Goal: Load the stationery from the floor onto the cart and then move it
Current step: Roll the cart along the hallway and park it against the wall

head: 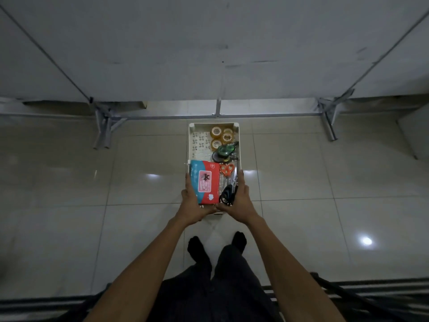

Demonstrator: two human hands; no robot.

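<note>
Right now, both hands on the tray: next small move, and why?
Probably lift the white plastic tray level and swing it back toward the dark cart rail. The left hand and right hand already clasp its near end; tape rolls and scissors lie loose inside.

Bare indoor room: glossy tiled floor [301, 182], white panel partitions [209, 43] on metal feet [104, 126]

At the centre of the frame, the left hand [193, 202] and right hand [239, 201] grip the near end of a white tray [190, 145]. Tape rolls [220, 135] fill its far end, with a red-and-blue packet [204, 181] and scissors [228, 182] nearer the hands.
</note>
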